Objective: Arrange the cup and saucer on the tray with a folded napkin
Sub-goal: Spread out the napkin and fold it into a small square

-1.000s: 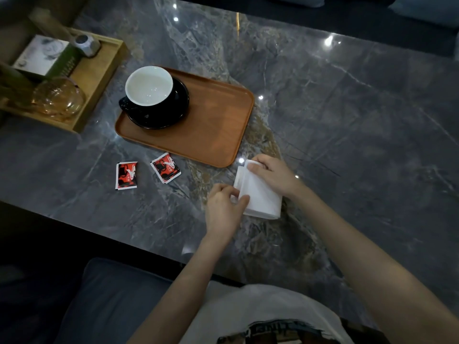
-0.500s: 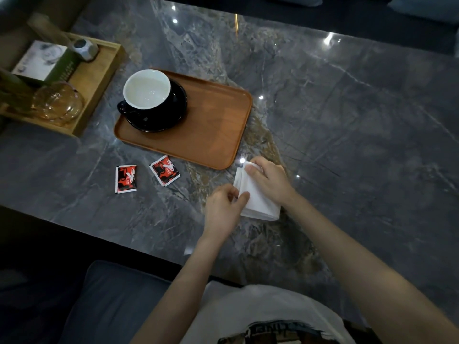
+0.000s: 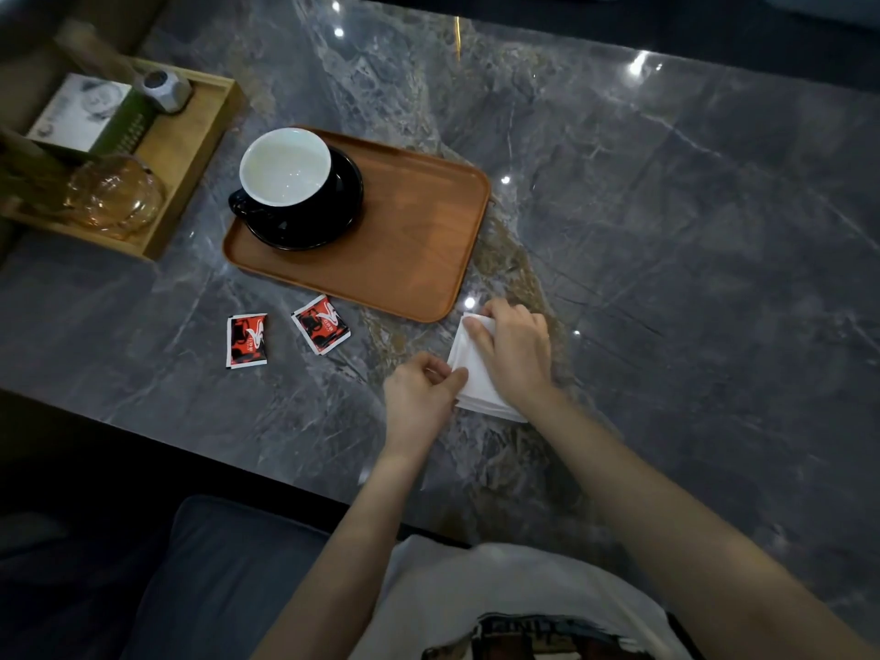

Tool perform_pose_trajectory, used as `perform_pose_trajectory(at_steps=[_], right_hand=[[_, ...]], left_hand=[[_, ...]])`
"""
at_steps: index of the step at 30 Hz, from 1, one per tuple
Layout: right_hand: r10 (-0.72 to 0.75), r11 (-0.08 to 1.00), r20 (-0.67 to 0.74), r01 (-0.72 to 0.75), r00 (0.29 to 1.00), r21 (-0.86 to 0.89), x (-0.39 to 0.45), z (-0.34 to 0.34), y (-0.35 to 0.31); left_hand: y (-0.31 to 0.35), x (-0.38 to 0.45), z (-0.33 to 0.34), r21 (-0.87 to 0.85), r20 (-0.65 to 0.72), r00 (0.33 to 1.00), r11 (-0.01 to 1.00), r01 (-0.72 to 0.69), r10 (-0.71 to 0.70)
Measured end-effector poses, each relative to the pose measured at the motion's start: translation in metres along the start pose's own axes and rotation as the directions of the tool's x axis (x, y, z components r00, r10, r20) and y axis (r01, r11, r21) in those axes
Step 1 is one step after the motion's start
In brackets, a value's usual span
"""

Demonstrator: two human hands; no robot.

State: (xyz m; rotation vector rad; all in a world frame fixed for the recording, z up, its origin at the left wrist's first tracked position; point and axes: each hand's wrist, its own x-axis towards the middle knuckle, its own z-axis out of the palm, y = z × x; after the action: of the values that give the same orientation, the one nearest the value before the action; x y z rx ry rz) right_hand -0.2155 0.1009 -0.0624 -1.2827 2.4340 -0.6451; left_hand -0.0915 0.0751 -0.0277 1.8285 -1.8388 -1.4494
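A black cup with a white inside [image 3: 285,166] stands on a black saucer [image 3: 333,216] at the left end of the brown wooden tray [image 3: 419,240]. A folded white napkin [image 3: 471,373] lies on the marble table just off the tray's near right corner. My right hand [image 3: 516,350] lies over the napkin, its fingers on the far edge. My left hand [image 3: 419,393] pinches the napkin's left edge between thumb and fingers. Part of the napkin is hidden under my right hand.
Two red and black sachets [image 3: 246,340] [image 3: 321,323] lie on the table in front of the tray. A lighter wooden tray [image 3: 200,135] at the far left holds a box, a glass jar and a small grey object. The table's near edge runs below my wrists.
My right hand has slid further over the napkin, covering more of it. My left hand stays at the left edge. The cup, saucer and tray have not moved.
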Motion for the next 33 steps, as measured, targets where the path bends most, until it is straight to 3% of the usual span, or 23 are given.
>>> perform_pose_trajectory(at_steps=[5, 8, 10, 14, 17, 21, 33], right_hand=[[-0.034, 0.994, -0.117, 0.022, 0.993, -0.105, -0.004, 0.009, 0.001], [-0.035, 0.979, -0.112, 0.012, 0.993, -0.204, -0.004, 0.011, -0.001], [-0.053, 0.972, -0.093, 0.030, 0.994, -0.233, -0.003, 0.010, -0.002], [-0.144, 0.988, -0.087, 0.138, 0.986, -0.070, -0.012, 0.004, 0.002], [0.008, 0.978, -0.100, -0.029, 0.995, -0.206, -0.035, 0.001, 0.004], [0.202, 0.945, 0.008, -0.193, 0.979, -0.264, -0.054, 0.012, 0.009], [0.103, 0.955, 0.029, -0.091, 0.994, -0.282, -0.078, 0.005, 0.011]], left_hand=[[-0.001, -0.003, 0.000, 0.239, -0.038, 0.987, 0.960, -0.146, 0.159], [-0.005, -0.003, 0.003, 0.398, -0.047, 0.970, 0.895, -0.199, 0.237], [-0.010, 0.001, 0.004, 0.375, -0.046, 0.969, 0.904, -0.208, 0.242], [-0.015, 0.009, 0.002, 0.258, -0.030, 0.987, 0.955, -0.144, 0.157], [-0.015, 0.011, 0.002, 0.231, -0.047, 0.991, 0.966, -0.113, 0.127], [-0.016, 0.012, 0.004, 0.182, -0.056, 0.993, 0.979, -0.096, 0.108], [-0.018, 0.015, 0.004, 0.187, -0.035, 0.990, 0.974, -0.126, 0.135]])
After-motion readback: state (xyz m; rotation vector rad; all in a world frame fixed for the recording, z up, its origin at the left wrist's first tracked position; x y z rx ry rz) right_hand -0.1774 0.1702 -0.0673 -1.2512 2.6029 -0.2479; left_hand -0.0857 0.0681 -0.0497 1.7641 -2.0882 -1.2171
